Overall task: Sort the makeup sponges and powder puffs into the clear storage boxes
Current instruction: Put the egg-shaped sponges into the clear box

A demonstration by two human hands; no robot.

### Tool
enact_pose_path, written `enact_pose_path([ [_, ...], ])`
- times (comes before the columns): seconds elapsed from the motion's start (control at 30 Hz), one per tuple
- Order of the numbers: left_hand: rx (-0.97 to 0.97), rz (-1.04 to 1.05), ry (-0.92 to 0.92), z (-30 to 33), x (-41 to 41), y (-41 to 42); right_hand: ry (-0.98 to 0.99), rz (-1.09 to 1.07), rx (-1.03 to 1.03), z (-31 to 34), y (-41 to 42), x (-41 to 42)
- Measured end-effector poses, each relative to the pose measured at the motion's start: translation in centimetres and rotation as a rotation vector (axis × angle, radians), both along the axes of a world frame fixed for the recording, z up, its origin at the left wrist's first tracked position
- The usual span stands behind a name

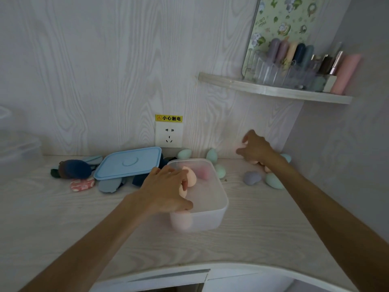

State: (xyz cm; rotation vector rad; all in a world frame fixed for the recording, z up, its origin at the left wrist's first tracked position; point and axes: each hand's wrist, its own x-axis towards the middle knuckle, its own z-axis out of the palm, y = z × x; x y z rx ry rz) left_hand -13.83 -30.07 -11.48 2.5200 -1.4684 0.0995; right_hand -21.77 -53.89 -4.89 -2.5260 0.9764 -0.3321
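Note:
A clear storage box (212,209) stands mid-counter with several pink and peach sponges (203,172) inside. My left hand (166,189) is over the box's left side, its fingers curled round a peach sponge (190,175). My right hand (255,149) reaches toward the back right, fingers spread above peach sponges (253,162) by the wall; it grips nothing that I can see. Mint green sponges (273,181) and a grey-purple sponge (251,178) lie on the counter between box and wall.
A light blue lid (128,163) leans on blue and dark powder puffs (73,168) at back left. A wall socket (168,134) sits behind the box. A corner shelf (273,90) holds an organiser with sponges and bottles. Another clear box (19,148) stands far left.

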Motion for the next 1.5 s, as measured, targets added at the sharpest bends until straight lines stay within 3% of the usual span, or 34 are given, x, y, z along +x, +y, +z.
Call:
enact_pose_path([
  [0.07,0.013,0.0,0.012,0.1,-0.1,0.0,-0.096,0.18,0.114,1.7,3.6,-0.3],
  [0.17,0.028,0.011,0.012,0.3,-0.2,0.1,0.104,0.337,0.084,1.7,8.6,-0.8],
  [0.23,0.03,0.019,0.001,0.5,-0.4,0.1,0.219,0.349,0.007,0.5,10.5,-0.7],
  [0.4,0.048,0.015,-0.02,0.4,-0.5,0.0,0.276,0.325,-0.165,-2.1,12.6,0.2],
  [0.7,0.031,0.03,0.026,0.4,-0.4,-0.5,0.24,0.311,0.025,-3.4,11.2,1.3],
  [0.9,0.036,0.048,0.042,0.5,-0.5,-0.4,0.277,0.302,-0.031,-3.9,11.0,1.8],
  [1.07,0.031,0.032,0.047,0.6,-0.6,-0.3,0.22,0.3,0.051,-3.8,10.5,1.8],
  [1.33,0.045,0.042,0.032,0.5,-0.4,-0.4,0.342,0.361,0.151,-2.4,10.5,1.7],
  [1.5,0.046,0.047,0.035,0.7,-0.6,-0.3,0.179,0.329,0.486,-0.2,8.5,1.1],
])
